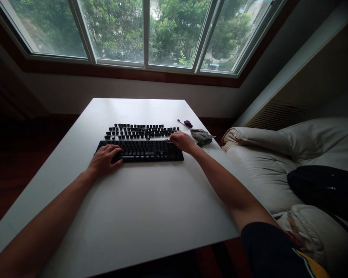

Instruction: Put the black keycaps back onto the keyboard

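Observation:
A black keyboard [146, 150] lies across the middle of the white table [139, 216]. Behind it, several loose black keycaps [139, 131] are laid out in rows. My left hand [106, 159] rests on the keyboard's left end with its fingers curled over the edge. My right hand [182, 141] sits at the keyboard's far right corner, fingers bent down toward the top edge near the keycaps. What those fingers pinch, if anything, is hidden.
A purple-headed tool [186, 124] and a crumpled grey cloth [202, 136] lie right of the keycaps. A white cushioned sofa [266, 162] with a dark object [324, 189] stands along the table's right side. Large windows [145, 34] face the table.

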Available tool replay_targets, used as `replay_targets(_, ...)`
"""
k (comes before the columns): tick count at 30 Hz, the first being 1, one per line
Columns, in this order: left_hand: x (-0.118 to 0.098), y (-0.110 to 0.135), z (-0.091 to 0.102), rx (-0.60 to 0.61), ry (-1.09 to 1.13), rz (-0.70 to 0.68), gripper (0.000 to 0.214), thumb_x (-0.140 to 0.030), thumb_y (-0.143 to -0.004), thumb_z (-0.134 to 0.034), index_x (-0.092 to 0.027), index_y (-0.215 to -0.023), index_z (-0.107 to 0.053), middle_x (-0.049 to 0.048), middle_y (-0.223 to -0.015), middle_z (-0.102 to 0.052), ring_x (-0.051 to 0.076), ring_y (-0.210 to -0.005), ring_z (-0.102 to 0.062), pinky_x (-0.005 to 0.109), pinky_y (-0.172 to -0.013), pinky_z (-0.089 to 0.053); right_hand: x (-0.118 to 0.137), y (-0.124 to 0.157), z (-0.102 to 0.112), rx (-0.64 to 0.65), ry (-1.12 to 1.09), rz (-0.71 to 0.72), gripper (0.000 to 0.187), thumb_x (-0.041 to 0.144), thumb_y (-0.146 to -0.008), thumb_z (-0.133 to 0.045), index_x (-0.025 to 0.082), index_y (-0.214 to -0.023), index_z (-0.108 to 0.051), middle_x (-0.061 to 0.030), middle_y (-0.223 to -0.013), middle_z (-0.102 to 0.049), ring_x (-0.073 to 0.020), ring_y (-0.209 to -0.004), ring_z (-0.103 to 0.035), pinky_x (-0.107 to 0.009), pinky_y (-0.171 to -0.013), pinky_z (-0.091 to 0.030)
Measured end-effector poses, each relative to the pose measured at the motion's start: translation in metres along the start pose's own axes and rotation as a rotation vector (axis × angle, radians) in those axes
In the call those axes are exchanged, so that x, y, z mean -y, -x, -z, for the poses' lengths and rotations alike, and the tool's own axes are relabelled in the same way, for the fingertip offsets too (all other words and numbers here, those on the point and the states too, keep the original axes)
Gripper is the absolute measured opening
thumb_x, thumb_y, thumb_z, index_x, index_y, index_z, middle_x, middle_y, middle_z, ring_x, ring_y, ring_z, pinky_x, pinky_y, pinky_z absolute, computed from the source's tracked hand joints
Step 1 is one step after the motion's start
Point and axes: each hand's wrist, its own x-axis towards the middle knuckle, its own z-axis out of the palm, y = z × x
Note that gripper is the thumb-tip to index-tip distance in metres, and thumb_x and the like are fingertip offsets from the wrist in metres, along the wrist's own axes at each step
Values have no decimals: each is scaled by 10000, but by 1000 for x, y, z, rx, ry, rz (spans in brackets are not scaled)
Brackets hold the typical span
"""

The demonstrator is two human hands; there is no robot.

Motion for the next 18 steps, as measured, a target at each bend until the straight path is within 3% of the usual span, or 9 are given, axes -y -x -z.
replay_targets(4,-4,-2,3,-9,9,11,449,-473,-884,-584,-245,-1268,-638,114,-1313,-628,340,-1223,-564,520,-1048,-440,-34,-12,-1,11,104,-122,133,240,-921,-665,184,-1027,-722,-89,-1017,-681,-224,-984,-575,-316,-850,-437)
replay_targets(11,-20,-8,5,-43,-4,26,426,-476,-898,-572,-242,-1246,-642,123,-1314,-619,353,-1211,-562,537,-1033,-435,-54,-32,-7,156,131,-27,203,259,-879,-732,182,-1066,-724,-113,-1120,-660,-253,-1075,-546,-336,-876,-436)
replay_targets(18,-68,-32,-5,35,48,-155,477,-445,-928,-566,-253,-1365,-560,126,-1347,-591,333,-1239,-537,513,-1044,-424,-63,-42,-9,218,117,59,163,234,-859,-741,171,-1009,-744,-100,-1057,-671,-233,-1024,-555,-311,-866,-414)
